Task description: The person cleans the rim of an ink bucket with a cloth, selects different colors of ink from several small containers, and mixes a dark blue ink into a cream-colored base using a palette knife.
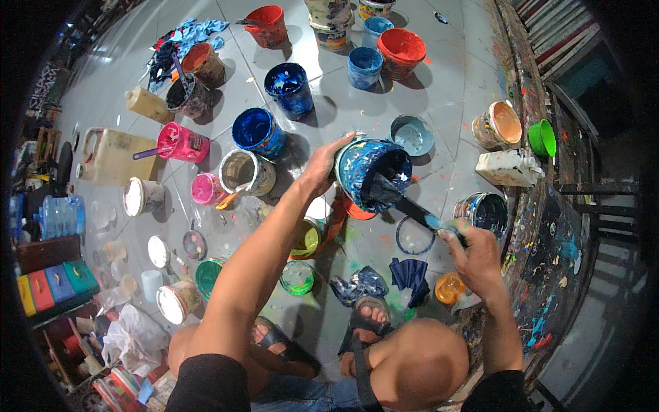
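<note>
My left hand (328,165) grips the rim side of a paint-smeared bucket (353,175), tilted so its dark blue inside faces right. My right hand (475,255) is closed round the handle of a long, dark, paint-coated spatula (412,211). The spatula's far end reaches into the bucket, where the paint partly hides its tip. Just beyond the bucket stands a pale blue-grey tub (412,134). Under it an orange-red round thing (358,210) shows in part. A dark ring (414,235) lies on the floor below the spatula.
Blue paint buckets (258,133), a pink bucket (183,143) and red buckets (401,53) stand around on the tiled floor. A jerrycan (120,158) is at the left. Along the right runs a paint-splashed ledge (549,275). A dark cloth (410,280) lies near my feet.
</note>
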